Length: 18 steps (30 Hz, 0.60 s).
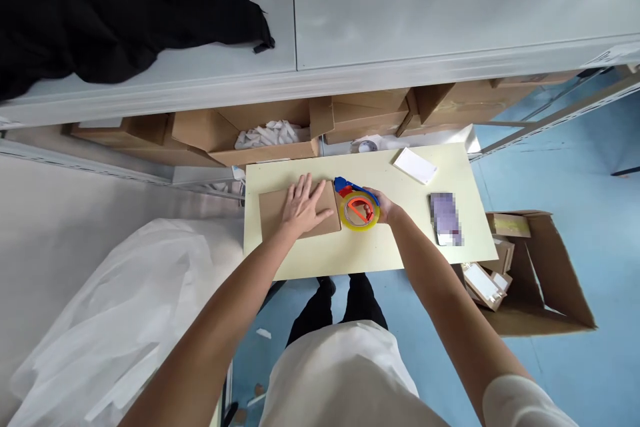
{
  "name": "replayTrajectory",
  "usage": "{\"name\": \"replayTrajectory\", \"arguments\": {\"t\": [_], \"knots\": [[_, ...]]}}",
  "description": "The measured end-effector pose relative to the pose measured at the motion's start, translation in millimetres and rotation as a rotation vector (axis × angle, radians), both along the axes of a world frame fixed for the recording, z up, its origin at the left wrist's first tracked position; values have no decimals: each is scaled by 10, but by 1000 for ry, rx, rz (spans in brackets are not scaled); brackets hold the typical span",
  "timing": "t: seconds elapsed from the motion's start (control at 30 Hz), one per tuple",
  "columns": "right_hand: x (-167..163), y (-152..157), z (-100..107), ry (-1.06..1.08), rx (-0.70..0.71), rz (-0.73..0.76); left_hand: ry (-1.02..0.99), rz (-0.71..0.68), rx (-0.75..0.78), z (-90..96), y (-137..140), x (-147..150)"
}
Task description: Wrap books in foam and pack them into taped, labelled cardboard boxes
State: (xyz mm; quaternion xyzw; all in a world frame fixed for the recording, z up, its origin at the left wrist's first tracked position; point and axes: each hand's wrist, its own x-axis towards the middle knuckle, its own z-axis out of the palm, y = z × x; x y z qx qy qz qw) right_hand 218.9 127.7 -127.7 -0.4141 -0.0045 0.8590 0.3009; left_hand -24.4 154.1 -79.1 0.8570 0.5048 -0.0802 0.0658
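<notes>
A flat brown cardboard box (273, 213) lies on the pale yellow table (320, 260). My left hand (301, 205) rests on top of it with the fingers spread. My right hand (383, 205) is wrapped round a blue and red tape dispenser (356, 188) that carries a roll of clear yellowish tape (344, 213). The dispenser's head is at the right end of the box; whether it touches the cardboard I cannot tell. Part of my right hand is hidden behind the tape roll.
On the table's right side lie a white slab-like packet (415, 165) and a blurred purple phone-like item (445, 217). A large open carton (560, 267) with small boxes stands at right. Boxes fill the shelf (425, 20) behind; white sheeting (140, 307) lies left.
</notes>
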Motion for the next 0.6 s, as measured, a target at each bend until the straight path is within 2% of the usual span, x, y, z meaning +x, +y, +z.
{"name": "replayTrajectory", "arguments": {"t": [0.17,0.37,0.47,0.53,0.6], "knots": [[24,-21,-41,3,-27,-24,27,95,-45,-2,114,269],[128,-441,-32,-27,-111,28,48,121,-94,57,87,255],[350,-483,-36,-116,-149,168,0,83,-107,56,60,239],[518,-294,-47,-191,-181,320,-43,34,-116,49,27,230],[635,54,-76,-270,-190,523,-65,0,-119,45,-9,226]]}}
